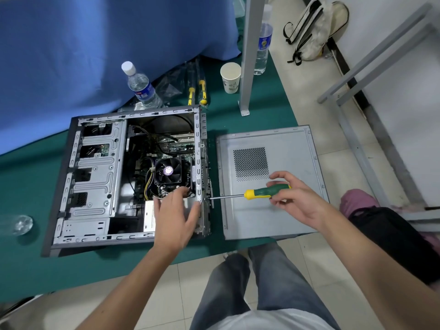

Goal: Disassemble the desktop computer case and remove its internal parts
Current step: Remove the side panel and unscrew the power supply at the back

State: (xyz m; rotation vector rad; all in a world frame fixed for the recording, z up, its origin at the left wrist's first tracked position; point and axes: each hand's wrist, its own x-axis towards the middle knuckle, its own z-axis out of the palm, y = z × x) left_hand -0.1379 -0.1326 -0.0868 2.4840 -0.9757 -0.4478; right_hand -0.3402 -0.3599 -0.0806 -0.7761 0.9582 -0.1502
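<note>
Here, right hand (pixel 294 198) pinching screwdriver (pixel 250 193), left hand (pixel 175 215) flat on case (pixel 95 182).

Screwdriver (pixel 266 192): green handle, yellow collar. Side panel (pixel 271 184): grey, black dotted vent grid. Case (pixel 95 177): silver-grey frame. Cooler fan (pixel 167 171): black, purple hub. Cloth (pixel 28 186): teal-green. Drape (pixel 95 44): blue. Paper cup (pixel 230 78): cream.

side panel (pixel 285 210) right of open case (pixel 95 186)

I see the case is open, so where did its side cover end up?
In the head view, the side panel lies flat on the green mat, just right of the open case, under the right hand holding the screwdriver.
</note>
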